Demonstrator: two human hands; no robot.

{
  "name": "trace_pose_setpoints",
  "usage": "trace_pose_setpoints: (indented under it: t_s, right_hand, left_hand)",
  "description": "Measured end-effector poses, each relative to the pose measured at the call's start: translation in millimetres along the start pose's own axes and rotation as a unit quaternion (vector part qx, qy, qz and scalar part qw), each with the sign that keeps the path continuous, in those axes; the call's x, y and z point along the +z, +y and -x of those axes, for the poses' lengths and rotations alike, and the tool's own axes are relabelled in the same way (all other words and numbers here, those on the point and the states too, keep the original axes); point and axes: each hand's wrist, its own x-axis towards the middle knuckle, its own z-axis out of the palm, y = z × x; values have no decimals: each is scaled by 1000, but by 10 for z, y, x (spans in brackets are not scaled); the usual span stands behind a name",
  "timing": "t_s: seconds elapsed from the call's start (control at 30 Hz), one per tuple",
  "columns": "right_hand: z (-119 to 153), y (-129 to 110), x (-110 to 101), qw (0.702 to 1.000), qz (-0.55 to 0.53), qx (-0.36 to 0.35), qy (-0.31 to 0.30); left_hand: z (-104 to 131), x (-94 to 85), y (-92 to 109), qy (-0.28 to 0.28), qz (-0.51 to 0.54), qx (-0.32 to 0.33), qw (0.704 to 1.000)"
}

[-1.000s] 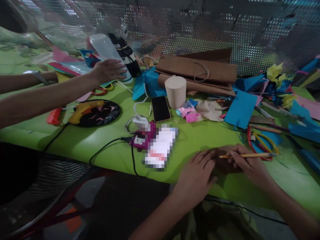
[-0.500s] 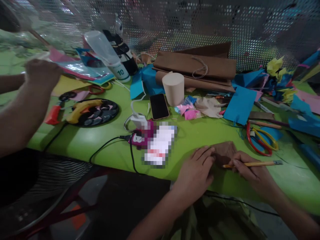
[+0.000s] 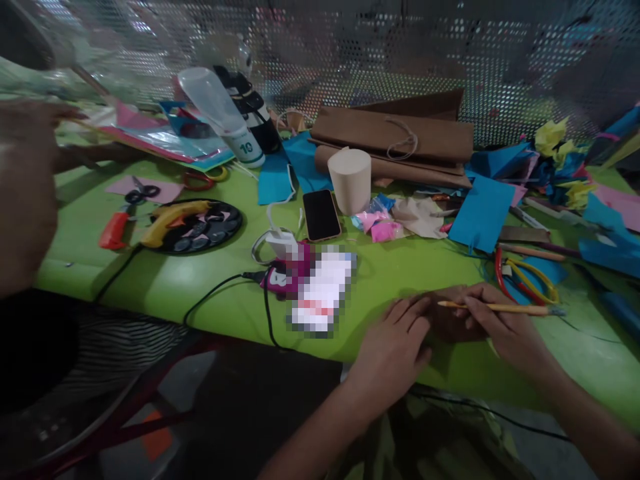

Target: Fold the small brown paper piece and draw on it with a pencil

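Note:
My left hand (image 3: pixel 393 357) lies with its fingers stretched over the left edge of a small brown paper piece (image 3: pixel 453 327) near the table's front edge. In my right hand (image 3: pixel 493 320) a yellow pencil (image 3: pixel 523 309) is pinched between thumb and fingers, its sharp tip pointing left. That hand is over the right part of the brown paper and covers some of it. The pencil tip is above the paper's far side; whether it touches cannot be made out. Red- and yellow-handled scissors (image 3: pixel 530 283) lie just beyond my right hand.
A phone with a blurred bright screen (image 3: pixel 320 293) leans by a purple power strip (image 3: pixel 285 277). Behind are a dark phone (image 3: pixel 321 215), a cream cup-shaped object (image 3: pixel 350 180) and folded brown paper (image 3: pixel 390 130). A glue gun (image 3: pixel 173 223) lies left, near another person's arm (image 3: pixel 27 200).
My right hand has moved the pencil away from me and slightly left over the paper. The other person's arm has shifted left, and the yellow sheet by it has left its spot.

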Motion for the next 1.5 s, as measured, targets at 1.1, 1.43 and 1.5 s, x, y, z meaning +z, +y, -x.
trace_pose_setpoints:
  t_s: [1.1,1.43,1.5]
  right_hand:
    - [44,-23,56,999,14,1,-51]
    - [186,-20,29,996,59,-4,-70]
    - [182,-17,29,996,54,2,-71]
  left_hand:
    - [-4,-33,7,8,34,-22,999]
    - [10,-58,-10,5,37,-19,999]
    - [10,-53,-15,8,39,-17,999]
